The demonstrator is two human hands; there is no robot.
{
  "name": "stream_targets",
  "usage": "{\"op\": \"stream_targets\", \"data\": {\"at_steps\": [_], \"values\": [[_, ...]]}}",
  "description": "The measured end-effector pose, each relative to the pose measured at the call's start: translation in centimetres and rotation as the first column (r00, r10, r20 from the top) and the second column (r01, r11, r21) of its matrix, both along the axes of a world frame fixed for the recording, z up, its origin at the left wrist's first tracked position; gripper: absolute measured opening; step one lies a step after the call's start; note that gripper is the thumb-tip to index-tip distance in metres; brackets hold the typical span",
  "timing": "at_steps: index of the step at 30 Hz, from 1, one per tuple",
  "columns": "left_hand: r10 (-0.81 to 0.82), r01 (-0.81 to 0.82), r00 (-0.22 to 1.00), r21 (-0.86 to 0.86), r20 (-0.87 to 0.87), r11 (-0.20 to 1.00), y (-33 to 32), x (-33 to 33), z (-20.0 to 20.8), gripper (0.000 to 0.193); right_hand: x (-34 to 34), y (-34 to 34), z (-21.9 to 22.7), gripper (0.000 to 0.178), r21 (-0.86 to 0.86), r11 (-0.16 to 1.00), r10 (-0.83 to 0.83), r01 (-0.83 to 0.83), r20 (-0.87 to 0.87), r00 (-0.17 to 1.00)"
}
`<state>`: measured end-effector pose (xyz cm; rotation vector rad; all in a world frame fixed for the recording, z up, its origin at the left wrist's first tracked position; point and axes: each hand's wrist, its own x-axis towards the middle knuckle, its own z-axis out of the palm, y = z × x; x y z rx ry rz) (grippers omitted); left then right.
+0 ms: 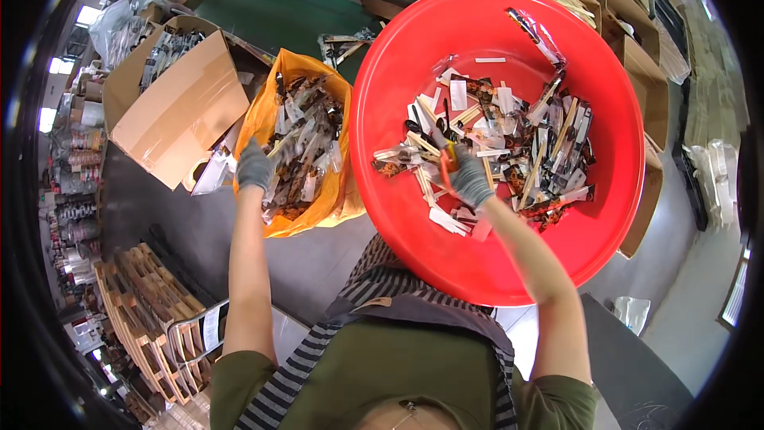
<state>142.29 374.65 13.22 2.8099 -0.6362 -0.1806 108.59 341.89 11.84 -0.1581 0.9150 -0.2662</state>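
My left hand (255, 166), in a grey glove, is at the left rim of an orange plastic bag (348, 191). Motion smears its fingers, so I cannot make out a grip. Clear-wrapped cutlery packets (306, 131) fill the bag. Inside a big round red tub (398, 223), my gloved right hand (469, 177) is closed around what looks like scissors (450, 158) with orange and yellow handles. The blades point away from me over the contents. Loose chopsticks (465, 117), white paper slips (458, 95), black spoons and wrapped cutlery packets (569, 159) lie around that hand.
An open cardboard box (179, 123) of wrapped packets leans beyond the bag's left side. A green conveyor belt (270, 12) runs behind. More cardboard boxes (645, 84) stand right of the tub; stacked wooden pallets (143, 310) are at lower left.
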Motion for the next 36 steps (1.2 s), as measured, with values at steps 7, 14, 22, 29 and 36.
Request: {"op": "stream_targets", "data": {"at_steps": [7,14,22,29,36], "values": [[-0.364,0.386,0.92,-0.182,0.145,0.905,-13.1,-12.8,9.4,0.051,4.0,4.5,-10.6,0.023,-0.009,0.945,-0.318,0.326,0.196,0.928],[-0.502,0.345,0.83,-0.483,-0.243,0.805,-17.9,-21.0,10.8,0.041,1.8,0.5,4.6,0.02,-0.279,0.913,-0.207,0.298,0.311,0.928],[-0.458,-0.643,0.179,-0.456,-0.871,0.615,-23.9,-24.5,11.0,0.032,-3.1,-0.9,6.9,0.011,-0.111,0.878,-0.364,0.466,0.477,0.8],[-0.58,-0.167,0.504,-0.731,-0.64,0.662,-26.3,-23.7,14.5,0.015,-6.5,-0.5,5.9,0.024,-0.18,0.836,-0.446,0.519,0.33,0.832],[-0.803,0.784,0.554,-0.462,0.219,0.415,-28.5,-22.2,26.1,0.015,-14.5,-2.7,1.4,0.025,-0.616,0.78,-0.324,0.106,-0.253,0.912]]}}
